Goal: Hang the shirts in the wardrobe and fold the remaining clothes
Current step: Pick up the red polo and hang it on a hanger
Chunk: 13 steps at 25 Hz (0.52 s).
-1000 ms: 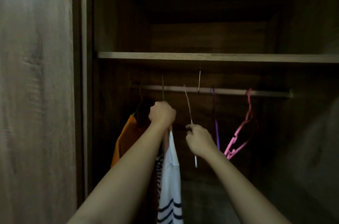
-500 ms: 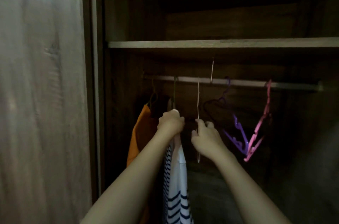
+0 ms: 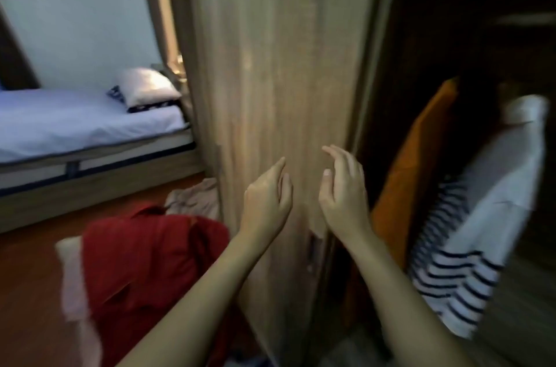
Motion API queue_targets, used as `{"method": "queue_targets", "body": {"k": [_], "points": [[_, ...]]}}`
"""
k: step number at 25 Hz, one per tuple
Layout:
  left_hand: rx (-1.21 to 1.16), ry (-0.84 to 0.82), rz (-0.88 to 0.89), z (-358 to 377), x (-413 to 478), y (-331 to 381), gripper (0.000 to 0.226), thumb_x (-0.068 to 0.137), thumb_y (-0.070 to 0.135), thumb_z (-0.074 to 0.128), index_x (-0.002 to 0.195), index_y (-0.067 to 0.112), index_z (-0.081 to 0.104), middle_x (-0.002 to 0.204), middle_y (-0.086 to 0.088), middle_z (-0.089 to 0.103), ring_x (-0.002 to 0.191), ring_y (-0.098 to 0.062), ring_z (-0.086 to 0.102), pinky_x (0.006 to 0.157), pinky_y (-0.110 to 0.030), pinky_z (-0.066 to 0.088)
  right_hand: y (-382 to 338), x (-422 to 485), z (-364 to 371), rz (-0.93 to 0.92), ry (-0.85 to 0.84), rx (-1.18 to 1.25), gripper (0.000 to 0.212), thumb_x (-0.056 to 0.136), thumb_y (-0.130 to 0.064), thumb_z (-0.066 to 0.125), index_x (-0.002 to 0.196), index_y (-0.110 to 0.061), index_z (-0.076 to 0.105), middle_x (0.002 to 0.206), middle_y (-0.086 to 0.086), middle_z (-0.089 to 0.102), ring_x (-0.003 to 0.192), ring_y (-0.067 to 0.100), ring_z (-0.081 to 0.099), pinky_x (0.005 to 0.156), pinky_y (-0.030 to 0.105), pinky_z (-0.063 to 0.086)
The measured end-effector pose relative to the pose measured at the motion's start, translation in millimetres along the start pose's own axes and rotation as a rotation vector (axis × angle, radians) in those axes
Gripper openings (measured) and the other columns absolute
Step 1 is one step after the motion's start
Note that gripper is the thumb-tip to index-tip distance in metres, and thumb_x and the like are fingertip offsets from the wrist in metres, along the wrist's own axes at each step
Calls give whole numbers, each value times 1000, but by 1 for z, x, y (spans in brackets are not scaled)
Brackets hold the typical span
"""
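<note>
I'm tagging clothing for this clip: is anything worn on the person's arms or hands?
Nothing shows. The left hand and right hand are ungloved; the left forearm and right forearm are bare to the frame's edge: no sleeve, watch or bracelet. No ring stands out, though the picture is blurred.

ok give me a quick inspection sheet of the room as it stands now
surface: floor, reddish brown, clothes lying on it
job's things: striped shirt and orange garment hang in the wardrobe; red garment and beige garment lie unfolded on the floor
clutter: nothing seen
grippers: left hand and right hand open, empty, before the wardrobe door
cables: nothing seen
surroundings: bed with pillow, left
</note>
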<state>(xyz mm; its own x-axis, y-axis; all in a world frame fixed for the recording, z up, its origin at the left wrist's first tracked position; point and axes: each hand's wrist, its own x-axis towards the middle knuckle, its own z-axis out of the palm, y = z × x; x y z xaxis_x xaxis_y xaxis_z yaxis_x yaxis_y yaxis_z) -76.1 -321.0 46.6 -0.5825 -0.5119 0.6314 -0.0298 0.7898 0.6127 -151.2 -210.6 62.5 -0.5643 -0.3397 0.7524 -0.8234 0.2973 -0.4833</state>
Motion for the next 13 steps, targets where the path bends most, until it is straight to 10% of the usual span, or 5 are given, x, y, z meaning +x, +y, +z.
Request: {"method": "queue_targets", "body": {"k": [13], "points": [[488,-264,-311,-148,-27,-342,47,101,25,38,142,4,37,150,-15,35,142,-26,27,114,-33,23,-61,-30,363,260,-770,63,42,97,-28,38,129,-3,47,129,19,53,119,33,49,100,37,37]]}}
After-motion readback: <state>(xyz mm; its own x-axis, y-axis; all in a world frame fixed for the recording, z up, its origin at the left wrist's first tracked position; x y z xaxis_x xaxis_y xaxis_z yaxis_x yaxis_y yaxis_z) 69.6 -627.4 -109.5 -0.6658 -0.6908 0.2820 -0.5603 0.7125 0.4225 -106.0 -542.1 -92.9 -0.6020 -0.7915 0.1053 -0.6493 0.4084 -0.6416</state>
